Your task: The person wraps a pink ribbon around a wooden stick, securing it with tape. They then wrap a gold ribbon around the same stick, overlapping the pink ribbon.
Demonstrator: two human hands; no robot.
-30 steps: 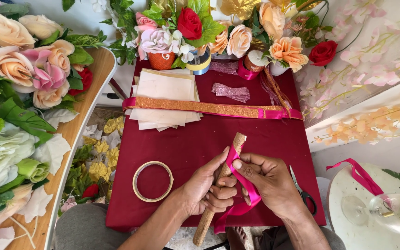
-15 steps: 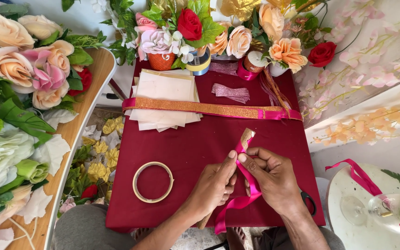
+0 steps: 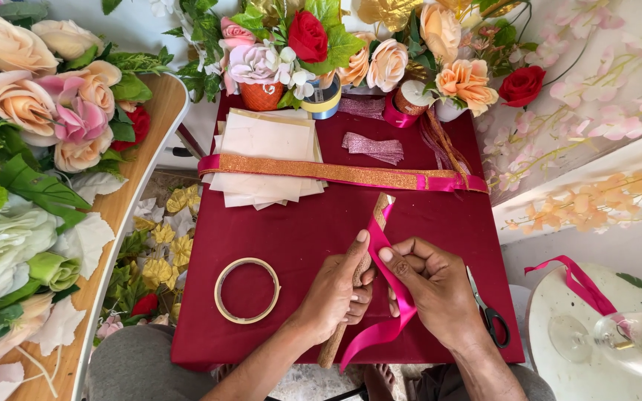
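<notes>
**Pink ribbon laid along a wooden stick over a crowded red table**

The left hand (image 3: pixel 336 293) was clenched around a wooden stick (image 3: pixel 365 252), thumb stretched up along it, holding the stick slanted from about 7 o'clock to 1 o'clock above the dark red tablecloth (image 3: pixel 306 230). The right hand (image 3: pixel 432 286) pinched a bright pink ribbon (image 3: pixel 384 297) against the stick with forefinger and thumb; the ribbon ran up to the stick's upper tip and its loose tail hung down toward 6 o'clock, past the table's near edge.

At 9 o'clock of the hands a pale ring (image 3: pixel 247 289) lay flat on the cloth, apart from them. At 3 o'clock, just beside the right wrist, lay scissors (image 3: pixel 488 312), partly hidden by that hand. Toward 12 o'clock an orange glitter band with pink edging (image 3: pixel 336 172) stretched across the table, passing over a stack of cream paper sheets (image 3: pixel 265 160) at 11 o'clock. A small silvery-pink strip (image 3: pixel 373 147) lay beyond the band. Farther at 12 o'clock stood artificial roses (image 3: pixel 310 37) and rolls of tape (image 3: pixel 325 100). More fabric flowers (image 3: pixel 31 104) filled a wooden board at 9 to 10 o'clock.
</notes>
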